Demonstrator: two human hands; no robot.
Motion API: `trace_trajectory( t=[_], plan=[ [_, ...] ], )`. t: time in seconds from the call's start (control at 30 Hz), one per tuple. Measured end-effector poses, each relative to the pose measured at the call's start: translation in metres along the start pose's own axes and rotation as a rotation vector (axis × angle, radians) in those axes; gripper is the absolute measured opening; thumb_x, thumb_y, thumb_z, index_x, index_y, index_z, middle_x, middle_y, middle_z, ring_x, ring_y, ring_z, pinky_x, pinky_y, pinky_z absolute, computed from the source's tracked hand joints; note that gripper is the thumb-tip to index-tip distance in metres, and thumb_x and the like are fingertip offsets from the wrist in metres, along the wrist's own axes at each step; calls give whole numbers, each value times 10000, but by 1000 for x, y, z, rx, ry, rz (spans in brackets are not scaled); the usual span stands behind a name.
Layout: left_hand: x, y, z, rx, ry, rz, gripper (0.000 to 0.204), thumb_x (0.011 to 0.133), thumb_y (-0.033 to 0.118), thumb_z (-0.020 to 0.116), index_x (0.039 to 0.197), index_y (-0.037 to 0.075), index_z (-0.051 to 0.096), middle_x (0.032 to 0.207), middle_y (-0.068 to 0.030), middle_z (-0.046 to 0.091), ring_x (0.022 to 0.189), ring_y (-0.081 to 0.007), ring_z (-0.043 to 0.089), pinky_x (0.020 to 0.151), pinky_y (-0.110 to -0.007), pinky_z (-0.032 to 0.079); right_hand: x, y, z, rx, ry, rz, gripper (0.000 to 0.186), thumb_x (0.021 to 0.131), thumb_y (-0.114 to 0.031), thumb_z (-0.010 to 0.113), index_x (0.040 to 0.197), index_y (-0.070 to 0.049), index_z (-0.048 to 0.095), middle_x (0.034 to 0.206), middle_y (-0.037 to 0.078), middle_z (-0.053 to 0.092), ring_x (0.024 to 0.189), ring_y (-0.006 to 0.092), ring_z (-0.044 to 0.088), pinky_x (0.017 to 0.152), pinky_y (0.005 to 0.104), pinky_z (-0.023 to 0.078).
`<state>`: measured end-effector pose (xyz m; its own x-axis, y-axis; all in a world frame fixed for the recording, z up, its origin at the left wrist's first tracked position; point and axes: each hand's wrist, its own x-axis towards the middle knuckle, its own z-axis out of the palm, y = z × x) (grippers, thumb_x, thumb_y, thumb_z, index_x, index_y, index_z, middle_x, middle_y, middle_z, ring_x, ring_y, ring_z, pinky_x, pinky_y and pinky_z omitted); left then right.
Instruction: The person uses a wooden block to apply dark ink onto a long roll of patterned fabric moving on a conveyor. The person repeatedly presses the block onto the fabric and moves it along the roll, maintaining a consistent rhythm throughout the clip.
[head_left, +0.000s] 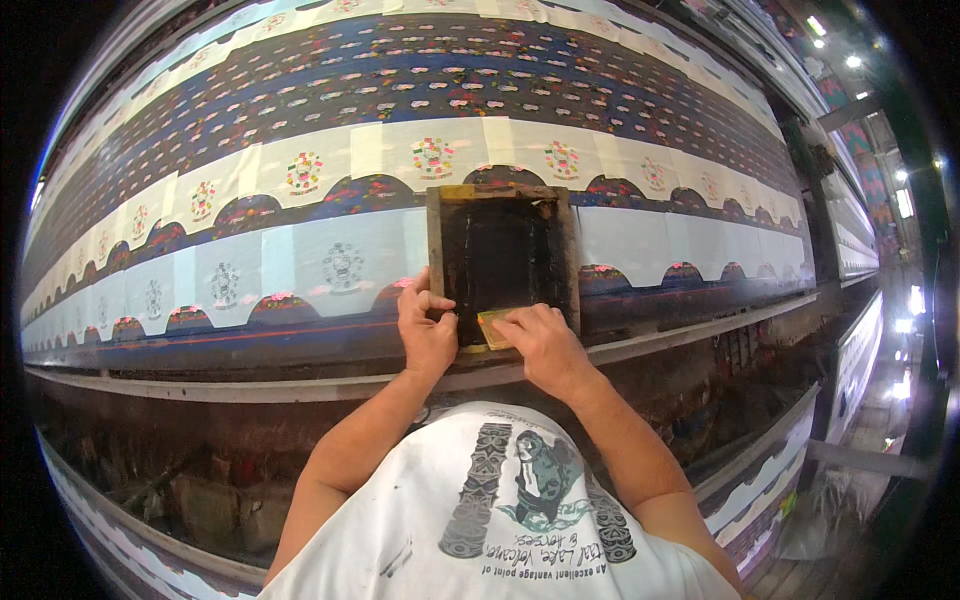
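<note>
A rectangular printing screen (497, 240) with a wooden frame and a dark, ink-coated inside lies over a row of pale blue fabric pieces (635, 245) on a long table. My left hand (430, 325) grips the screen's left side near its lower corner, fingers curled. My right hand (540, 340) holds a yellowish squeegee (493, 326) inside the frame at its lower end. Left of the screen, several blue pieces show a black printed figure (342, 265). Just above, white pieces (390, 145) carry multicoloured printed figures.
A pale rail (650, 346) runs along the table's near edge, above a dark gap. More long tables (850, 230) with printed pieces extend at the right and lower left. An aisle with lights (905, 325) lies at the far right.
</note>
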<state>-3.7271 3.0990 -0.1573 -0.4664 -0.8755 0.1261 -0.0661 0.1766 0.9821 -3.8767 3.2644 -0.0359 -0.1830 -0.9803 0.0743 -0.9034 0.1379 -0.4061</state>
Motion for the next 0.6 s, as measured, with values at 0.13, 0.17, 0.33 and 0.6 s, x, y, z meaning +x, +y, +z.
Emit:
trace_trajectory(
  t=[0.13,0.17,0.33,0.6],
  plan=[
    [3,4,-3,55,-23,14,194,783,-112,710,921,20,733,1636,-258,604,1506,-412,579,1250,-466,451,-16,-4,2,61,-59,49,492,872,-17,774,1363,-42,766,1356,153,695,1290,385,642,1122,517,508],
    [7,6,-2,78,-31,17,181,784,-114,706,909,14,729,1647,-263,597,1516,-413,582,1270,-477,437,-19,-3,0,91,-36,44,496,874,-47,805,1368,-50,765,1385,156,686,1327,391,627,1143,526,499],
    [13,9,3,-102,-20,17,212,776,-110,691,932,28,729,1615,-230,621,1429,-365,623,1094,-425,573,-47,22,-1,100,253,221,503,920,-208,905,1385,-80,763,1506,169,646,1486,433,544,1241,555,456],
    [7,49,47,-61,-33,194,227,775,-146,684,890,49,667,1667,-296,572,1562,-378,550,1281,-475,401,-99,97,-13,617,442,448,386,1017,-244,833,1355,-60,806,1420,150,774,1472,382,611,1256,522,447]
  ],
)
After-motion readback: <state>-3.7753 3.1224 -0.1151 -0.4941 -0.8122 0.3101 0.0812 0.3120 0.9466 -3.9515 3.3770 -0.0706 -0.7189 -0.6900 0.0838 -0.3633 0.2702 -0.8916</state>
